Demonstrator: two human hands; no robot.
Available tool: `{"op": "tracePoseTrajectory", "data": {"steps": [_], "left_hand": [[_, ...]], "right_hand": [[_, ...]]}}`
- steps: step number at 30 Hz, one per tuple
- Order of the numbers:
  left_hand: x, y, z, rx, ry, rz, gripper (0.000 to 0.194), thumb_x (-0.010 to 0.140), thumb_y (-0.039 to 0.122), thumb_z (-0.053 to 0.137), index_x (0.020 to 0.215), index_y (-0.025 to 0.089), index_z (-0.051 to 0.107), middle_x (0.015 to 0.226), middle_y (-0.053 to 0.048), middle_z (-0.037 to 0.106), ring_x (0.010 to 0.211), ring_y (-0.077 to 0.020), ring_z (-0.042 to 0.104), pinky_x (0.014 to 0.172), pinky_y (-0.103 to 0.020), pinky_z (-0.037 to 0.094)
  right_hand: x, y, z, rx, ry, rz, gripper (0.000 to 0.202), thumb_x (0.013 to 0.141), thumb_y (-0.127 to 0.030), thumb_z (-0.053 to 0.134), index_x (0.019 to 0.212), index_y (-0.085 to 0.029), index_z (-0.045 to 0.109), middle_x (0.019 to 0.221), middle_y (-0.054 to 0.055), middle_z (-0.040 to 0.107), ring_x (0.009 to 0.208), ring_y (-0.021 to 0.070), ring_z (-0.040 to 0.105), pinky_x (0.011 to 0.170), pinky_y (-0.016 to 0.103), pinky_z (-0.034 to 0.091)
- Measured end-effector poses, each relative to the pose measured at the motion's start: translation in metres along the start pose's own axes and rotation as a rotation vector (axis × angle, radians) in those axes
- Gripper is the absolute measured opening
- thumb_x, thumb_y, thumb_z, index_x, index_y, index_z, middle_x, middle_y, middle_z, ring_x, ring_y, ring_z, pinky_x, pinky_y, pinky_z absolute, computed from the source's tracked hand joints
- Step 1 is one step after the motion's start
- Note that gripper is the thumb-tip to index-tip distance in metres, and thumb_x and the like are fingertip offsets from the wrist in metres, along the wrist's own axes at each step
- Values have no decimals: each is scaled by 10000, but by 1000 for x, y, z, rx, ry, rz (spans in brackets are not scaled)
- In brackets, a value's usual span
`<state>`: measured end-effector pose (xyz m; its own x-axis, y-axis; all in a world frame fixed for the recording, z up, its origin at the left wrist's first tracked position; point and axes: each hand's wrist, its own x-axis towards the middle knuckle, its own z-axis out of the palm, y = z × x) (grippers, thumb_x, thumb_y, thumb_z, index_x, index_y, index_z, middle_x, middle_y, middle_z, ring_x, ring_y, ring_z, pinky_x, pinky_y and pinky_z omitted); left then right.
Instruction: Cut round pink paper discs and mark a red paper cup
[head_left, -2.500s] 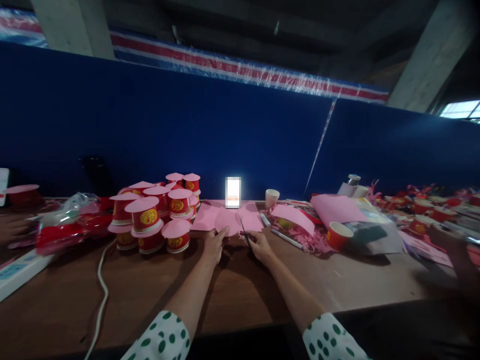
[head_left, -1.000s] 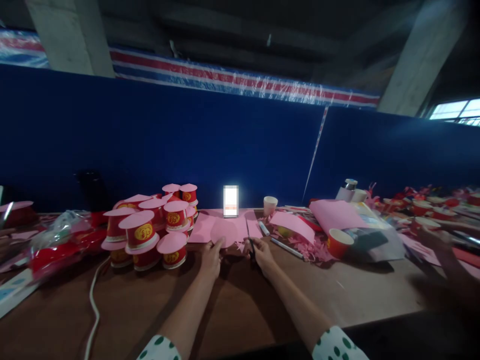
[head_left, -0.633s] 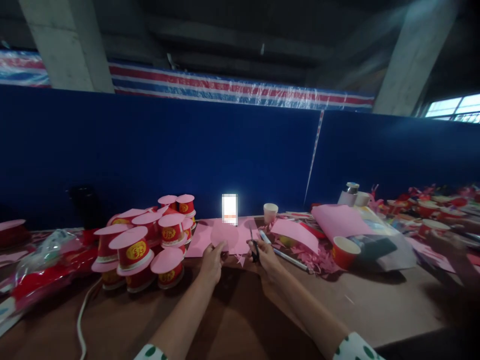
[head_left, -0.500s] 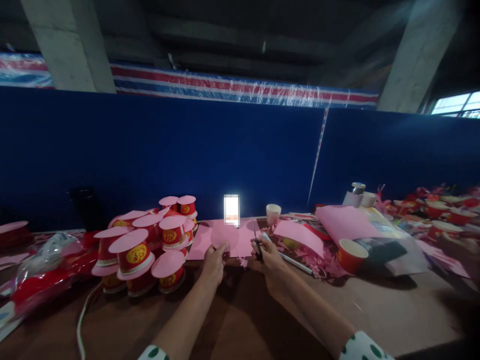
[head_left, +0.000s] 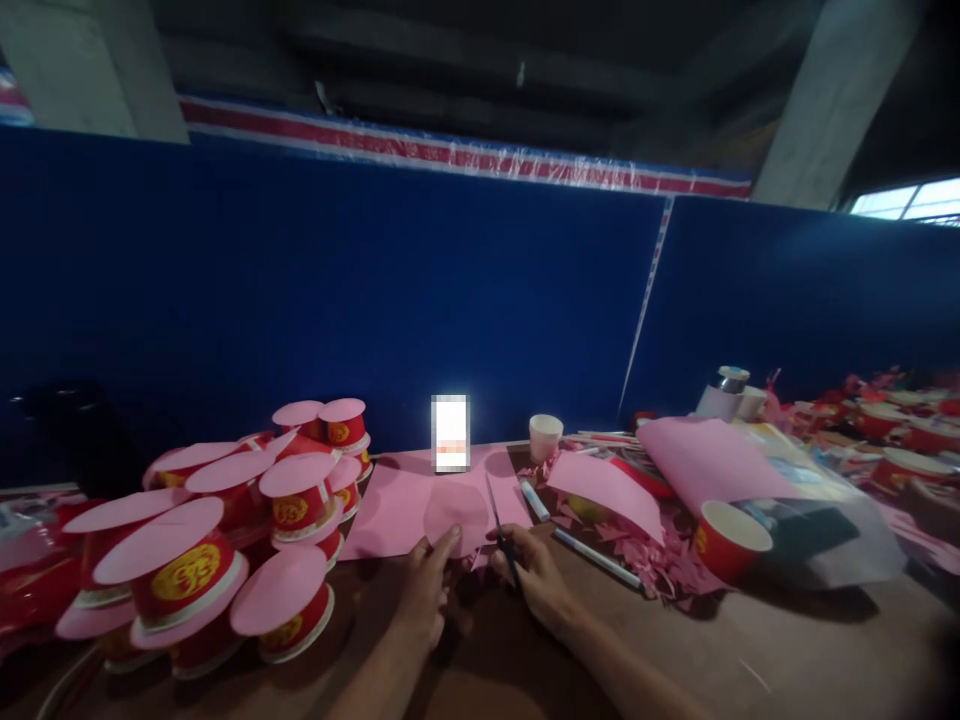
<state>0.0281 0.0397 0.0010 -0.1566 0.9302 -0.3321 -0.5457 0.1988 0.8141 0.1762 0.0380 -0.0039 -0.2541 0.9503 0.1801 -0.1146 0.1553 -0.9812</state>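
Note:
Between thumb and fingers, my left hand [head_left: 429, 590] pinches a round pink paper disc [head_left: 456, 512] at its lower edge. My right hand [head_left: 531, 572] is closed around the dark handles of a pair of scissors [head_left: 493, 500], whose blades point up and away to the right of the disc. Behind both hands a larger pink paper sheet [head_left: 386, 505] lies flat on the table. A bright, blurred-out phone-like screen [head_left: 451, 430] stands at the sheet's far edge. Whether the blades touch the disc I cannot tell.
Stacked red paper cups topped with pink discs [head_left: 187, 560] crowd the left. On the right are markers [head_left: 598, 558], pink paper scraps [head_left: 667, 560], a curved pink sheet [head_left: 606, 490], a red cup [head_left: 735, 540] and a white cup [head_left: 545, 437]. A blue partition [head_left: 420, 290] stands behind the table.
The view has moved closer and tilted down, so the cups look larger. Both hands still hold the disc and the scissors, and the scissors appear closer to the disc.

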Motion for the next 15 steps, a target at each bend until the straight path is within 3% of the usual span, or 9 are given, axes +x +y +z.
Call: {"op": "tracePoseTrajectory", "data": {"steps": [3, 9, 15], "left_hand": [[0, 0, -2, -38, -27, 37, 303, 580, 280, 731, 814, 182, 565, 649, -14, 649, 569, -146, 633, 494, -219, 479], [0, 3, -5, -43, -39, 104, 294, 580, 278, 722, 817, 160, 593, 707, -39, 667, 608, -165, 636, 511, -233, 487], [0, 3, -4, -46, -21, 91, 420, 556, 262, 735, 935, 159, 586, 733, -47, 673, 641, -183, 636, 531, -247, 487]], "right_hand": [[-2, -6, -2, -15, -40, 40, 350, 668, -373, 690, 952, -189, 600, 642, -23, 510, 555, 99, 460, 477, 188, 364], [0, -12, -9, -36, -105, 132, 356, 677, -391, 673, 966, -187, 637, 617, -20, 506, 520, 96, 440, 461, 190, 363], [-1, -11, -10, -10, -100, 162, 345, 713, -390, 641, 992, -187, 638, 619, -20, 495, 540, 89, 433, 465, 175, 367]]}}
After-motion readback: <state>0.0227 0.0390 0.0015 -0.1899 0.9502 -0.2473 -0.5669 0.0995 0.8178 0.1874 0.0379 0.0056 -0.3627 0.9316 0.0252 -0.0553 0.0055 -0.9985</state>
